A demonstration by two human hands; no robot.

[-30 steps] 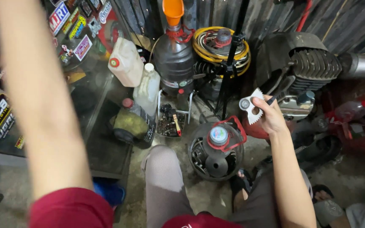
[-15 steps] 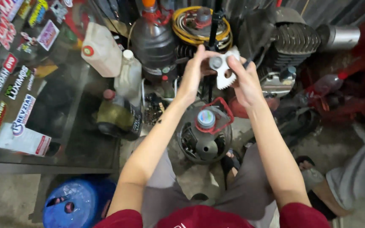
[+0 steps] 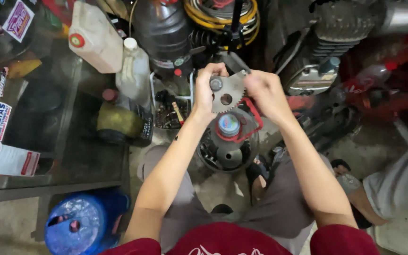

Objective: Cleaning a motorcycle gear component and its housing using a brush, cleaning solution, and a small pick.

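In the head view, the left hand (image 3: pixel 205 92), raised out of reach a second ago, has come in beside the right hand (image 3: pixel 266 92), so both now pinch the flat grey toothed metal plate (image 3: pixel 228 92) with closed fingers, at twelve o'clock above the round engine part (image 3: pixel 227 148).
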